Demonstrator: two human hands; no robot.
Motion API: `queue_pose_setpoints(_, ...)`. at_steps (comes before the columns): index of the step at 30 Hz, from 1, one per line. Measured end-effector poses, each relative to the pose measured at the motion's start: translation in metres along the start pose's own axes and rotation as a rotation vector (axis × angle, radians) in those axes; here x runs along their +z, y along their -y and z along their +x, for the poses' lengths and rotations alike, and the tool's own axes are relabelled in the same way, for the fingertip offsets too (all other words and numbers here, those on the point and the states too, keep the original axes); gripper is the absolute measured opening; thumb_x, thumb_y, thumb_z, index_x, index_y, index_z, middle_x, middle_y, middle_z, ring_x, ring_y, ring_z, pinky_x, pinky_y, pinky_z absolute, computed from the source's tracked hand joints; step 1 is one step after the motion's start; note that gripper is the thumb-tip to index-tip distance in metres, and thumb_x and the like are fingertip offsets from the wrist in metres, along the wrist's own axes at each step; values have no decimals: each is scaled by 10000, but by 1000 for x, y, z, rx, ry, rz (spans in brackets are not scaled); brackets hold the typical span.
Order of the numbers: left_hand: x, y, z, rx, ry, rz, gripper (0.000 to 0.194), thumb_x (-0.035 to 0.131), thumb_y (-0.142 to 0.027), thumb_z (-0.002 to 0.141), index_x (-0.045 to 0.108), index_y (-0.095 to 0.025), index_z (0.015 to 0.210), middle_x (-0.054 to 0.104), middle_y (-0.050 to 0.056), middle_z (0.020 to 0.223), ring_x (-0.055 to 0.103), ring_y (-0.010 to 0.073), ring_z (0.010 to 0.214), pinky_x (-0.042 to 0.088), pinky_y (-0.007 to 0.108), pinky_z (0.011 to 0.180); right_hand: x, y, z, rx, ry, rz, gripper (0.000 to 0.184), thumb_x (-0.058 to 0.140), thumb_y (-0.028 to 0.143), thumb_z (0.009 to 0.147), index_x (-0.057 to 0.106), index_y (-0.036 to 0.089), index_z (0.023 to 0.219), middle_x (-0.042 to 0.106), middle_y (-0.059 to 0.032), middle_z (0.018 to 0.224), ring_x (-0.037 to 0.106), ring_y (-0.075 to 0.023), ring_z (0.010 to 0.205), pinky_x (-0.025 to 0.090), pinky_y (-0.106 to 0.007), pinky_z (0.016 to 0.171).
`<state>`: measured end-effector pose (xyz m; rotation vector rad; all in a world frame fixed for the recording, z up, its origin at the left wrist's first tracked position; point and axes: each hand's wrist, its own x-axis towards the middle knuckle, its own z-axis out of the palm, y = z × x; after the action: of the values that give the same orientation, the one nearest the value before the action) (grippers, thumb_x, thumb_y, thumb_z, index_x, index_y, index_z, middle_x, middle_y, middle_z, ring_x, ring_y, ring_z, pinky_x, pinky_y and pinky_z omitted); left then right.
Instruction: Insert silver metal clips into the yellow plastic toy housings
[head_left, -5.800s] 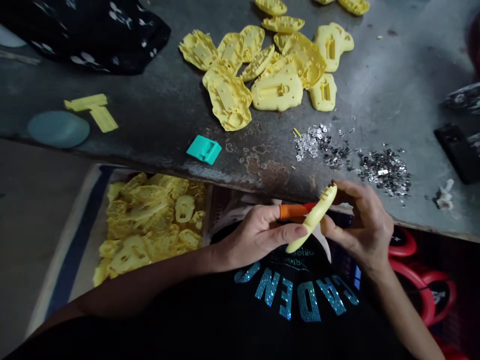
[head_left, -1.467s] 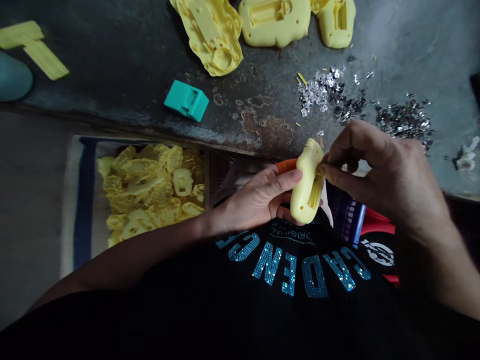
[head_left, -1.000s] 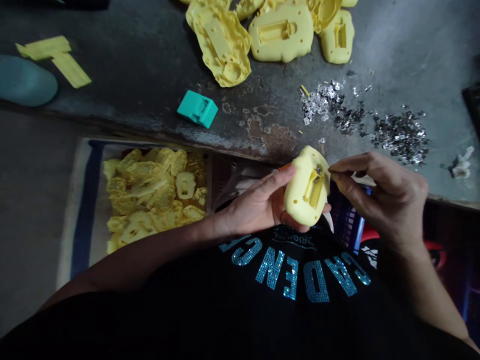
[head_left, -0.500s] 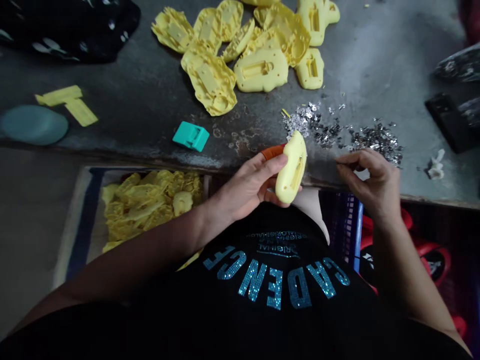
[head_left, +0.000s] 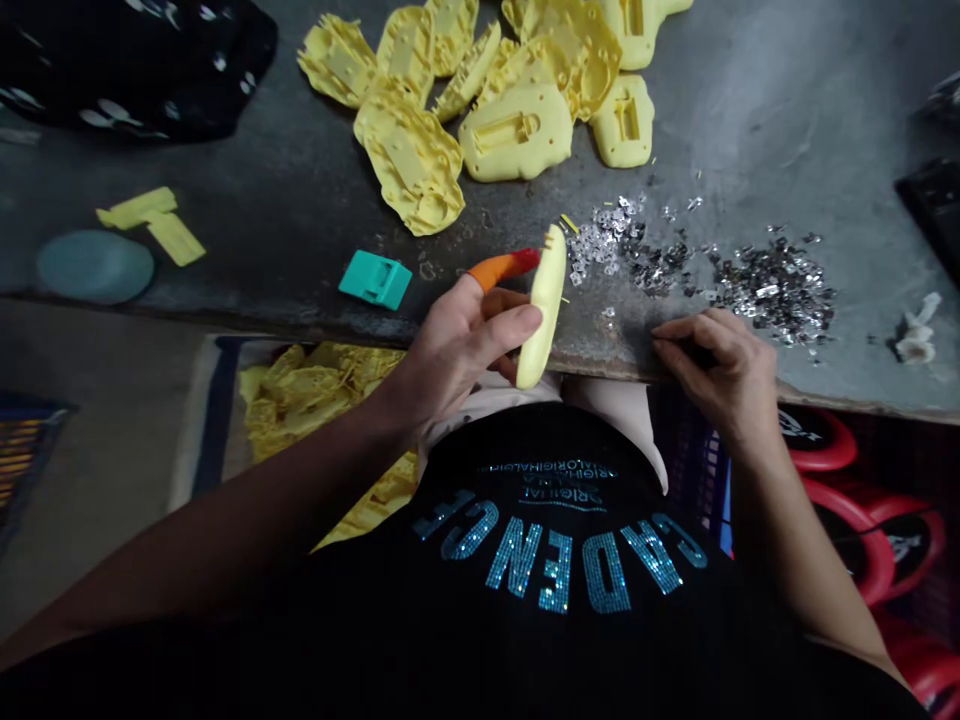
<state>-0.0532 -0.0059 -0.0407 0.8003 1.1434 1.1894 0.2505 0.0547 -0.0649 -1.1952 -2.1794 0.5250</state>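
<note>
My left hand [head_left: 469,345] grips a yellow plastic shell [head_left: 546,310] edge-on above the bench's front edge, thumb on its near face. An orange and red cover [head_left: 502,268] is on one of its fingers. My right hand [head_left: 716,365] is at the bench edge with thumb and forefinger pinched together; whatever is between the fingertips is too small to make out. Small shiny metal clips lie just beyond it in a darker pile [head_left: 780,290] and a brighter pile [head_left: 611,240]. Several more yellow shells [head_left: 517,135] lie farther back, battery recesses showing on some.
A teal plastic block [head_left: 375,280] sits left of my left hand. Yellow strips [head_left: 154,220], a grey-green oval piece [head_left: 96,267] and a black bag [head_left: 142,65] are farther left. Below the bench is a container of yellow parts [head_left: 315,400]; red round items [head_left: 862,530] are at right.
My left hand has moved left with the yellow shell and turned it edge-on, hiding its recess. The right hand stays pinched, slightly left and lower. The view has shifted a little.
</note>
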Motion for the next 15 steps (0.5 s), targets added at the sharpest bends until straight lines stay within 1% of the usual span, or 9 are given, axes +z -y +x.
queue_pose_setpoints(2, -3, 4, -10, -13, -15, -72, 683, 905, -547, 950, 689, -273, 1538, 853, 80, 1202, 823, 253, 945, 632, 266, 659, 3, 4, 10, -46, 50, -11, 123, 720, 282, 1075, 833, 277, 1026, 803, -51, 945, 743, -265, 901, 558, -424, 836)
queue_pose_setpoints(4, -2, 8, -20, -45, -39, -137, 675, 917, -570, 939, 691, -283, 1506, 863, 88, 1296, 842, 266, 986, 638, 270, 660, 6, 7, 21, -93, 102, -40, 160, 689, 288, 1099, 843, 288, 1054, 805, -66, 989, 752, -275, 945, 572, -436, 861)
queue_pose_setpoints(7, 1, 11, -33, -80, -80, -231, 707, 979, -577, 867, 701, -270, 1441, 862, 97, 1354, 858, 271, 1022, 584, 227, 558, 10, 5, 35, -163, 200, -61, 168, 687, 307, 1108, 855, 315, 1118, 804, -79, 1107, 759, -288, 1035, 601, -451, 915)
queue_pose_setpoints(9, 3, 12, -38, -116, -73, -273, 743, 998, -592, 840, 697, -263, 1434, 859, 97, 1368, 867, 261, 996, 561, 213, 507, 11, 1, 42, -199, 251, -71, 170, 687, 310, 1107, 855, 319, 1132, 795, -82, 1151, 754, -289, 1061, 612, -452, 931)
queue_pose_setpoints(12, 4, 14, -41, -187, 12, -306, 780, 978, -658, 850, 681, -267, 1456, 864, 92, 1342, 878, 258, 903, 571, 227, 460, 15, 0, 48, -249, 274, -126, 198, 648, 311, 1123, 835, 287, 1063, 781, -93, 1075, 741, -289, 1015, 614, -453, 918)
queue_pose_setpoints(14, 3, 16, -41, -238, 91, -354, 764, 928, -713, 883, 677, -266, 1450, 874, 94, 1287, 882, 273, 855, 572, 239, 426, 15, 9, 48, -272, 248, -112, 206, 621, 284, 1127, 802, 261, 1031, 780, -98, 1029, 737, -286, 977, 612, -451, 901)
queue_pose_setpoints(15, 3, 18, -41, -266, 135, -385, 744, 897, -728, 906, 680, -261, 1443, 877, 100, 1263, 886, 283, 855, 575, 242, 422, 14, 16, 48, -269, 224, -66, 193, 615, 267, 1125, 784, 256, 1033, 783, -92, 1015, 739, -276, 958, 612, -439, 883)
